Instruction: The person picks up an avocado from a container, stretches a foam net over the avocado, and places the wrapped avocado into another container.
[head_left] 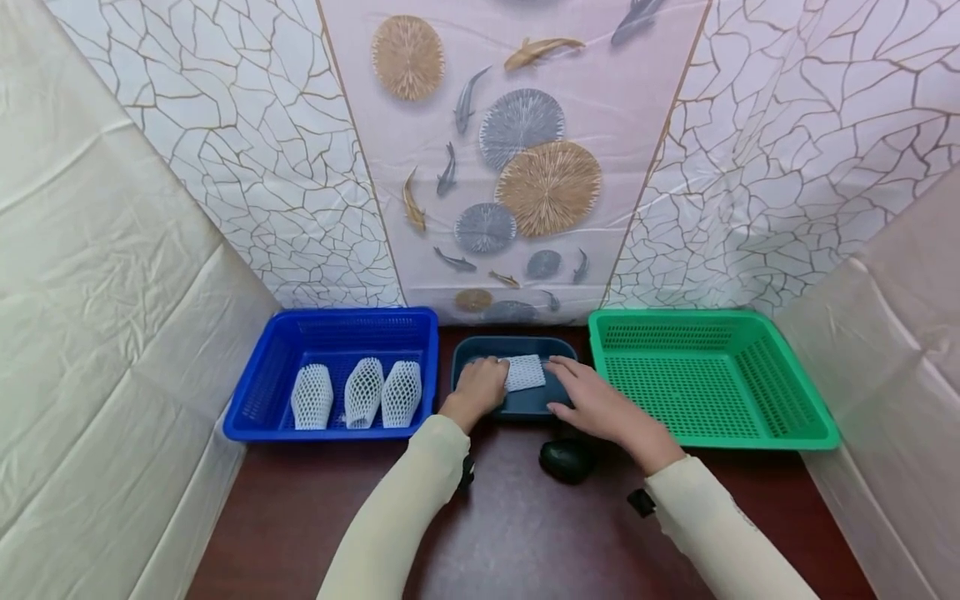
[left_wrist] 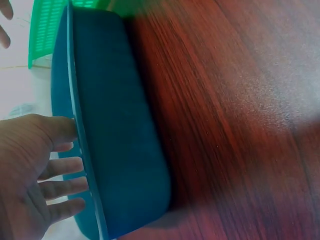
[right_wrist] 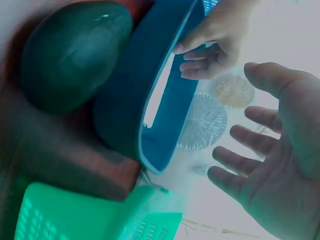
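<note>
A white foam net sleeve (head_left: 524,372) lies in the dark blue-grey tray (head_left: 516,414), its mesh flattened. At the tray's left side my left hand (head_left: 480,388) grips the sleeve's left end with bent fingers; the tray wall partly hides the fingertips in the left wrist view. My right hand (head_left: 592,400) is held over the tray's right end, and its fingers (right_wrist: 255,142) are spread apart with nothing between them. A dark green avocado (head_left: 567,460) sits on the table in front of the tray, below the right hand.
To the left stands a blue basket (head_left: 330,435) with 3 white foam net sleeves (head_left: 363,393) in it. A green basket (head_left: 712,443) stands to the right. Patterned cloth (head_left: 517,250) hangs behind, and plain cloth walls flank the dark red table (head_left: 517,550).
</note>
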